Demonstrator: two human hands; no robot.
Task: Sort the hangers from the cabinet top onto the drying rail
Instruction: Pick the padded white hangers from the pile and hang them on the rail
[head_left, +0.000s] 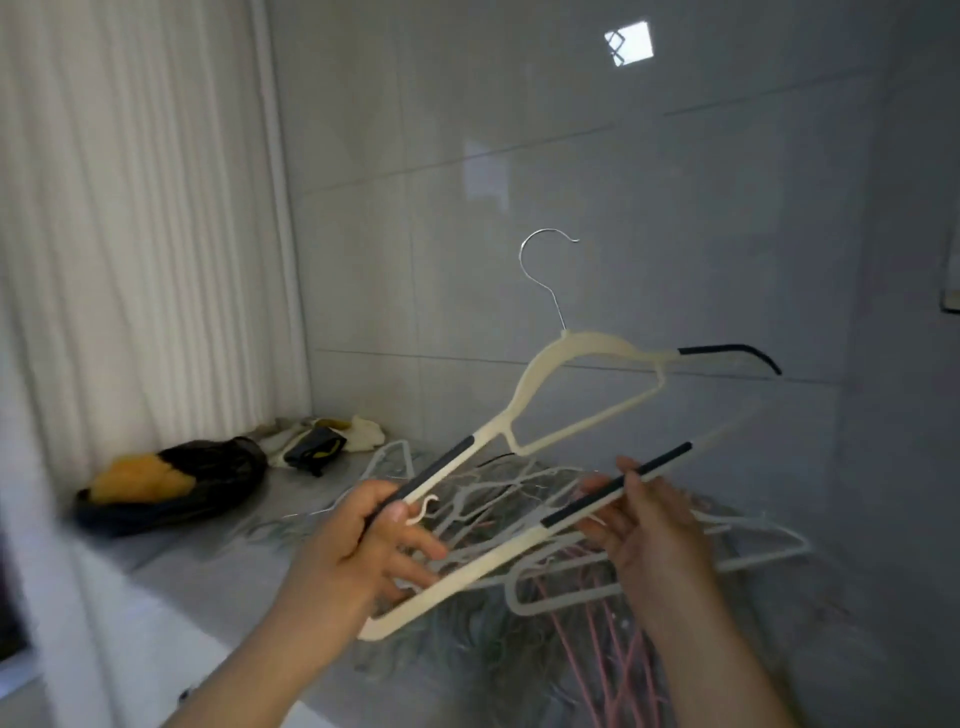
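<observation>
Left hand (358, 540): fingers curled round the black-sleeved arm tip of a cream hanger (587, 348), held up above the pile, wire hook uppermost. Right hand (649, 525): pinches the black sleeve of a second cream hanger (467, 577), lying low over the pile.

Progress, judged: early. Two hangers lifted, none seen hung. A tangled pile of hangers (753, 545), white and pink, is left on the cabinet top (234, 561).

Not visible: the drying rail, so its count is unknown. Pile blurred; number of hangers cannot be told. Whether the second hanger is free of the tangle: unclear. Its hook is hidden.
</observation>
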